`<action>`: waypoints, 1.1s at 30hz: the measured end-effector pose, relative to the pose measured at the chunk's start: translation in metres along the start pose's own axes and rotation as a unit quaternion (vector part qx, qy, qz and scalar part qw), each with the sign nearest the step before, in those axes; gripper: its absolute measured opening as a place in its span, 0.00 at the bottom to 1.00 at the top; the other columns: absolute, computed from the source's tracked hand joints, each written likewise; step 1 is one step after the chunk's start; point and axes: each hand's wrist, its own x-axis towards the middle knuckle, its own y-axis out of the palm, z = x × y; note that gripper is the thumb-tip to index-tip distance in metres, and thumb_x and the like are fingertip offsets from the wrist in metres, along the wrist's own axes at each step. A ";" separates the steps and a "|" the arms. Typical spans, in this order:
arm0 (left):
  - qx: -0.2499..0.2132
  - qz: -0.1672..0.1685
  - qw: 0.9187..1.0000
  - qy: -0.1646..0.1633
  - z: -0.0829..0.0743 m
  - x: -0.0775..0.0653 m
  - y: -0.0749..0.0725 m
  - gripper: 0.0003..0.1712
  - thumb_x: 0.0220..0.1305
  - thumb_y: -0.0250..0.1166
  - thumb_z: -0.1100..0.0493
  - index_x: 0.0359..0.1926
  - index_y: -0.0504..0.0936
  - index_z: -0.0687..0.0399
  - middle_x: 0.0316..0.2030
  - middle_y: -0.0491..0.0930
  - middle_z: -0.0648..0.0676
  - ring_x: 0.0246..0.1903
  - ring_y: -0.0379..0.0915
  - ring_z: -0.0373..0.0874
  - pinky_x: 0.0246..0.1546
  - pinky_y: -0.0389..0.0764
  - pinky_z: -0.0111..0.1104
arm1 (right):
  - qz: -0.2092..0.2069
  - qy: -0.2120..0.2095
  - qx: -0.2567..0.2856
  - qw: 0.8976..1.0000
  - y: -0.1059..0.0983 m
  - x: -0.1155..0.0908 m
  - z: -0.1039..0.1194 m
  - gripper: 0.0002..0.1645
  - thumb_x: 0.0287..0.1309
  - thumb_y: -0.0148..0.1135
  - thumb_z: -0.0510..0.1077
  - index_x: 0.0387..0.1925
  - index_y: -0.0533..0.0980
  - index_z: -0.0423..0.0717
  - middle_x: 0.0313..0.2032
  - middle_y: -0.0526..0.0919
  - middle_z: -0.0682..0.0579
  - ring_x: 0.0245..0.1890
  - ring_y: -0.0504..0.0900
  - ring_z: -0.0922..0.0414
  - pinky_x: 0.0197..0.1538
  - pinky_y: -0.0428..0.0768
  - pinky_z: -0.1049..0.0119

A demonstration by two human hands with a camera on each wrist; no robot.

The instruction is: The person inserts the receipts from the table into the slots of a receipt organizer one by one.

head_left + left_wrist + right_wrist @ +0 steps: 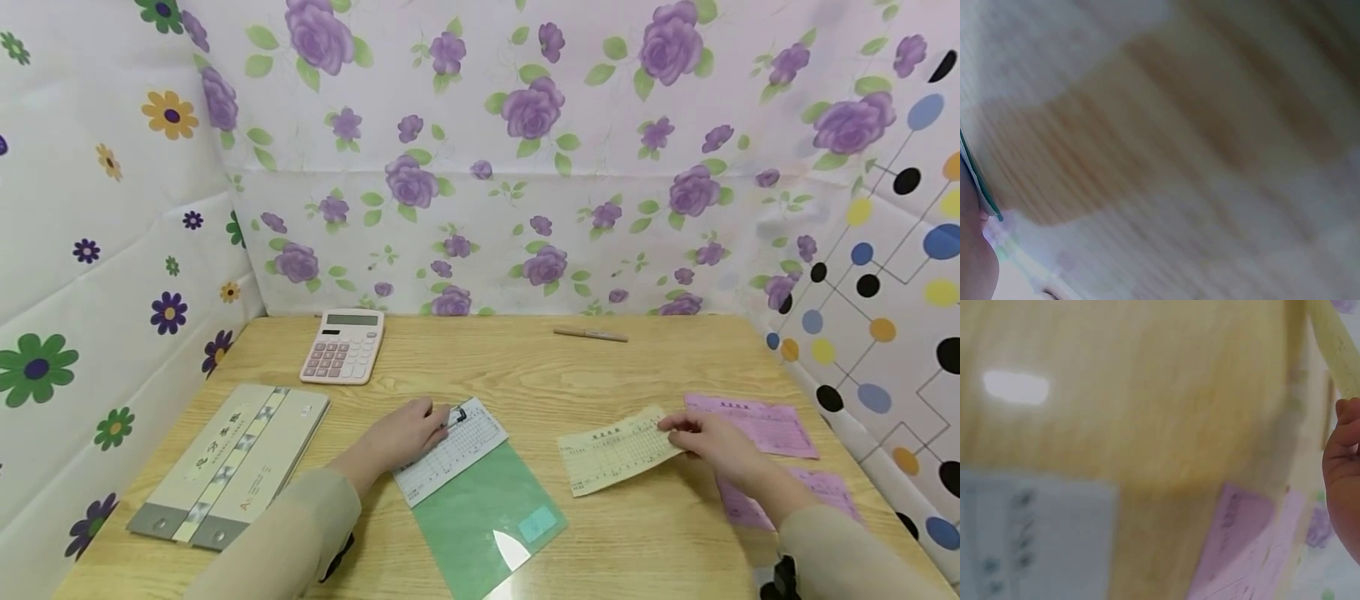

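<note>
In the head view, a glossy green clip folder (487, 508) lies at the middle of the table. A white printed form (453, 454) covers its top part, beside a black clip (460, 414). My left hand (408, 433) grips the folder's upper left edge, fingers over the form; the left wrist view shows only part of this hand (975, 250) against a green edge. To the right, my right hand (708, 446) pinches the right end of a yellow form (618, 450), lifting that corner. In the right wrist view the yellow form (1335, 344) is mostly cut off.
Two pink forms (757, 427) lie at the right, one partly under my right forearm. A white paper (1035, 537) shows in the right wrist view. At left are a beige file box (247, 467) and a pink calculator (343, 346). A brown pen (590, 334) lies at the back.
</note>
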 end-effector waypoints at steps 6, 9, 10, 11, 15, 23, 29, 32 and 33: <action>0.001 -0.004 1.000 0.004 0.000 0.000 -0.001 0.19 0.71 0.50 0.46 0.58 0.67 0.46 0.33 0.62 0.47 0.27 0.59 0.38 0.28 0.65 0.29 | 0.003 -0.023 0.033 0.999 -0.007 0.009 0.015 0.22 0.65 0.55 0.52 0.54 0.73 0.44 0.54 0.72 0.43 0.45 0.74 0.51 0.46 0.75 0.53; 0.003 -0.007 1.000 0.007 0.000 0.000 -0.001 0.18 0.71 0.50 0.47 0.57 0.68 0.46 0.32 0.62 0.47 0.27 0.58 0.38 0.28 0.66 0.30 | 0.006 -0.031 0.039 0.999 -0.007 0.014 0.024 0.23 0.64 0.55 0.54 0.54 0.73 0.46 0.55 0.72 0.44 0.46 0.73 0.50 0.47 0.74 0.52; 0.004 -0.008 1.000 0.007 0.000 0.000 -0.001 0.18 0.71 0.50 0.47 0.57 0.68 0.46 0.32 0.62 0.47 0.27 0.58 0.38 0.28 0.66 0.30 | 0.009 -0.033 0.039 0.999 -0.005 0.015 0.027 0.22 0.64 0.55 0.54 0.54 0.74 0.47 0.54 0.73 0.44 0.45 0.73 0.49 0.47 0.74 0.51; 0.005 -0.008 1.000 0.008 0.000 0.000 -0.001 0.17 0.71 0.50 0.47 0.56 0.68 0.46 0.32 0.62 0.47 0.27 0.58 0.38 0.28 0.66 0.30 | 0.012 -0.035 0.037 0.999 -0.004 0.017 0.030 0.22 0.64 0.56 0.55 0.54 0.74 0.48 0.54 0.73 0.45 0.45 0.73 0.49 0.47 0.74 0.51; 0.002 -0.009 1.000 0.011 0.000 0.000 -0.002 0.17 0.71 0.50 0.48 0.56 0.68 0.46 0.32 0.62 0.47 0.27 0.59 0.38 0.28 0.66 0.30 | 0.028 -0.042 0.041 0.998 0.009 0.026 0.041 0.20 0.63 0.56 0.54 0.53 0.75 0.50 0.52 0.74 0.47 0.43 0.74 0.49 0.46 0.73 0.49; -0.004 -0.004 1.000 0.007 -0.001 0.000 -0.004 0.15 0.71 0.50 0.48 0.54 0.69 0.46 0.32 0.62 0.47 0.27 0.59 0.38 0.28 0.65 0.30 | 0.061 -0.072 0.052 0.994 0.045 0.047 0.060 0.14 0.62 0.57 0.44 0.49 0.77 0.45 0.43 0.77 0.47 0.37 0.74 0.49 0.42 0.75 0.49; 0.000 0.008 1.000 -0.002 0.000 0.002 -0.003 0.15 0.71 0.48 0.47 0.54 0.69 0.44 0.32 0.62 0.46 0.28 0.60 0.38 0.28 0.66 0.30 | 0.093 -0.081 0.031 0.992 0.071 0.061 0.078 0.12 0.61 0.58 0.43 0.46 0.78 0.49 0.37 0.77 0.48 0.33 0.73 0.50 0.39 0.75 0.52; 0.002 0.008 1.000 -0.004 0.000 0.003 -0.003 0.15 0.71 0.48 0.46 0.54 0.69 0.44 0.32 0.62 0.47 0.27 0.60 0.38 0.26 0.66 0.30 | 0.111 -0.087 0.019 0.990 0.084 0.068 0.085 0.11 0.61 0.58 0.43 0.45 0.79 0.51 0.37 0.77 0.50 0.32 0.73 0.52 0.38 0.75 0.53; 0.002 0.008 1.000 -0.004 0.000 0.003 -0.003 0.15 0.71 0.48 0.46 0.54 0.69 0.43 0.31 0.62 0.47 0.27 0.60 0.38 0.26 0.66 0.30 | 0.115 -0.087 0.017 0.989 0.088 0.071 0.087 0.11 0.60 0.58 0.43 0.45 0.79 0.51 0.38 0.77 0.50 0.31 0.73 0.53 0.38 0.75 0.54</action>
